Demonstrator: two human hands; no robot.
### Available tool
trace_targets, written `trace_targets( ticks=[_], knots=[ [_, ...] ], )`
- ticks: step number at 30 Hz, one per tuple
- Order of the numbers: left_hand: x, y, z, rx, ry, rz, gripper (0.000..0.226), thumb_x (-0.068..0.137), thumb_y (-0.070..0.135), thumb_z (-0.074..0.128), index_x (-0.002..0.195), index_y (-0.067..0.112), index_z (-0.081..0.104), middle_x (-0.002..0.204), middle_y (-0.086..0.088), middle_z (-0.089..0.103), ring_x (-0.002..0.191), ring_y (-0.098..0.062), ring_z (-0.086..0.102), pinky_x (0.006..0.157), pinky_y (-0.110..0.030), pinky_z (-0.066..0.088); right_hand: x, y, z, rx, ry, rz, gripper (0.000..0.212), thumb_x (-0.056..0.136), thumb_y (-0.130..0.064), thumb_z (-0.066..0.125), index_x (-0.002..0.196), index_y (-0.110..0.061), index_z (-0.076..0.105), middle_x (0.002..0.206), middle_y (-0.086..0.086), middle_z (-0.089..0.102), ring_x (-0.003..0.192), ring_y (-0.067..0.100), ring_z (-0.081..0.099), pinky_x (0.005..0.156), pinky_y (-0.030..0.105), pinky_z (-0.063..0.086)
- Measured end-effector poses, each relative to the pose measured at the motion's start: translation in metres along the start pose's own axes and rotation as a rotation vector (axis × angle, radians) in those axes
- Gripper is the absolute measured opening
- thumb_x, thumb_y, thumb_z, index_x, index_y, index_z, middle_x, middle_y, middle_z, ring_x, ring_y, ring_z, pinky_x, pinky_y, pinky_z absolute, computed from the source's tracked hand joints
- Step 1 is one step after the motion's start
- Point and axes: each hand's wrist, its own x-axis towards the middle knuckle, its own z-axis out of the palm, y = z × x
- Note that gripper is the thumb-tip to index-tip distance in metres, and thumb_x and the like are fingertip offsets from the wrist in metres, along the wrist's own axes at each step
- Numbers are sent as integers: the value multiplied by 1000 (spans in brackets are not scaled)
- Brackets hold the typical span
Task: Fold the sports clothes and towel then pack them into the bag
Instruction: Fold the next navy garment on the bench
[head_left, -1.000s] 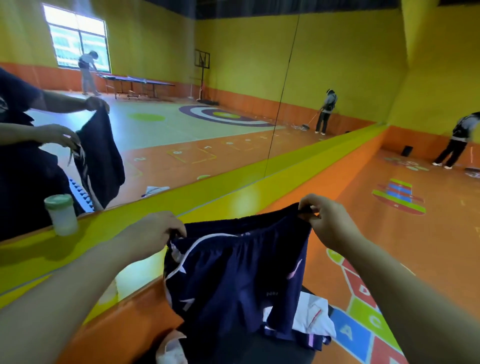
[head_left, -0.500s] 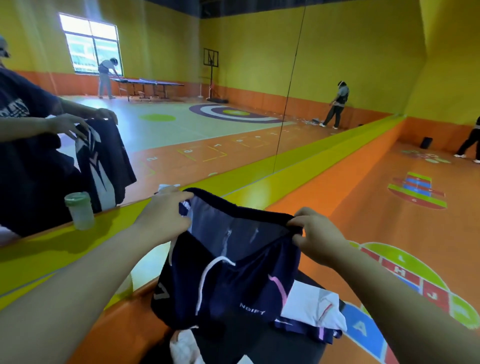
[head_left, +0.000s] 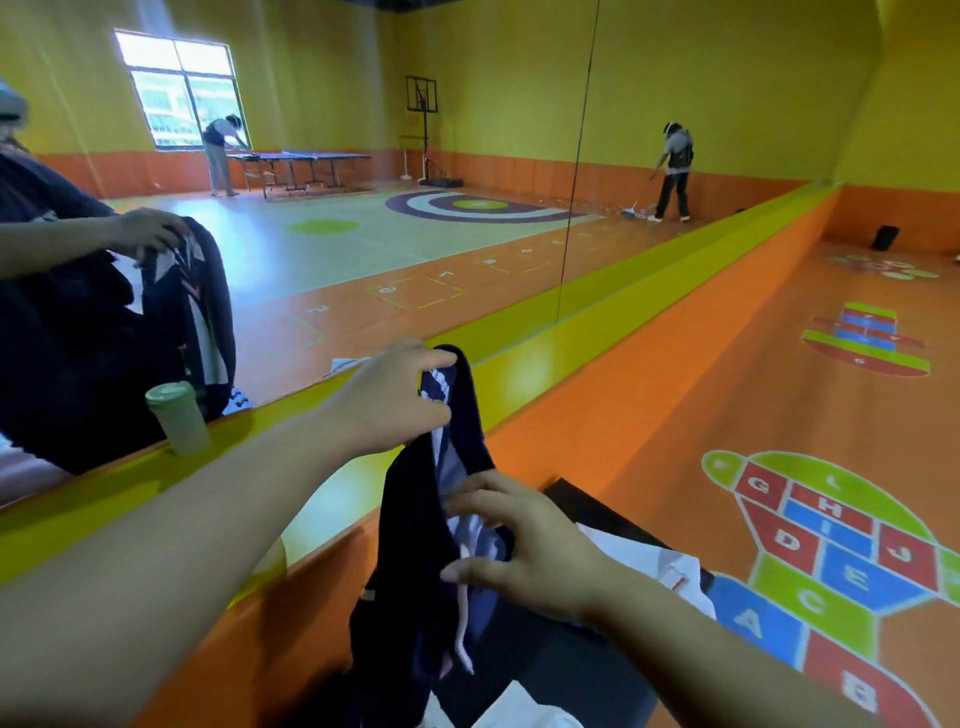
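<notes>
I hold a pair of navy sports shorts (head_left: 415, 561) with white trim, hanging lengthwise and folded in half. My left hand (head_left: 387, 397) pinches the waistband at the top. My right hand (head_left: 524, 551) is lower, its fingers spread and loosely curled against the hanging fabric near a white drawstring. Beneath lies a dark surface (head_left: 582, 506), which may be the bag. On it is a white garment (head_left: 660, 569) with a red mark, and more white cloth (head_left: 519, 709) shows at the bottom edge.
A mirror wall (head_left: 467, 249) on a yellow ledge (head_left: 613, 312) runs along my left and reflects me. A green-lidded cup (head_left: 179, 418) stands on the ledge. The orange floor has a lettered hopscotch (head_left: 831, 551) at right. People work in the distance.
The shorts were spread wide between both hands. Now my left hand holds both waistband ends together, and my right hand has dropped down to the hanging fabric.
</notes>
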Motion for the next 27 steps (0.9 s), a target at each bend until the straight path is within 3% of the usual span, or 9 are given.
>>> trace_targets(
  ticks=[2, 5, 8, 11, 14, 17, 20, 24, 27],
  knots=[
    [-2, 1, -3, -15, -4, -8, 59, 73, 18, 57, 132, 18, 52, 105, 2, 46, 90, -14, 45, 74, -26, 35, 3, -3, 1, 35, 60, -7, 15, 80, -26, 74, 92, -17, 70, 97, -5, 65, 85, -3, 55, 77, 15, 43],
    [-6, -2, -9, -6, 11, -12, 71, 59, 27, 46, 129, 20, 54, 104, 3, 48, 96, -14, 46, 83, -31, 42, 3, -1, -8, 102, 17, 132, 9, 78, -26, 76, 82, -23, 68, 81, -8, 67, 74, 6, 59, 66, 19, 45],
    [-9, -2, -15, 0, 22, -25, 74, 58, 27, 46, 131, 20, 52, 108, 0, 49, 98, -17, 49, 80, -32, 47, -2, 0, -13, 69, -93, 151, 26, 73, -36, 79, 93, -31, 63, 91, -14, 62, 81, 6, 62, 67, 16, 46],
    [-11, 1, -16, -13, 38, -26, 74, 58, 26, 47, 132, 20, 51, 109, -2, 49, 96, -20, 53, 80, -40, 52, -4, 0, -7, -92, -114, 179, 39, 73, -39, 77, 104, -27, 57, 97, -14, 55, 82, 6, 60, 72, 22, 48],
    [-11, 1, -14, -32, 37, -29, 68, 65, 23, 52, 133, 19, 50, 110, -2, 48, 94, -21, 53, 80, -42, 51, -4, 2, -4, -157, -120, 211, 31, 79, -21, 71, 107, -22, 58, 86, -12, 55, 80, 12, 58, 78, 34, 51],
    [-10, -4, -11, 32, 19, -14, 74, 60, 26, 47, 133, 17, 50, 106, -2, 47, 89, -16, 45, 77, -29, 39, -6, 6, -15, -44, -122, 276, 23, 83, -18, 67, 104, -27, 62, 84, -11, 63, 79, 10, 62, 79, 30, 52],
    [-12, -11, -9, 51, -12, -31, 76, 59, 26, 46, 134, 16, 49, 104, -2, 45, 89, -15, 44, 76, -27, 35, -6, 7, -32, 53, -57, 324, 19, 84, -19, 70, 99, -29, 64, 84, -7, 69, 80, 6, 66, 79, 27, 53],
    [-14, -15, -6, 68, -36, -34, 74, 58, 26, 46, 131, 18, 52, 101, 0, 45, 90, -17, 47, 82, -32, 41, -2, 2, -56, -185, -91, 263, 23, 84, -25, 70, 107, -25, 65, 82, -13, 63, 79, 10, 61, 73, 28, 49],
    [-14, -10, -3, 41, -64, -27, 74, 59, 27, 46, 132, 19, 51, 105, -1, 46, 83, -16, 48, 75, -28, 39, 8, -2, -63, -319, -104, 186, 23, 85, -21, 67, 108, -25, 67, 84, -18, 57, 75, 5, 53, 72, 26, 44]
  ],
)
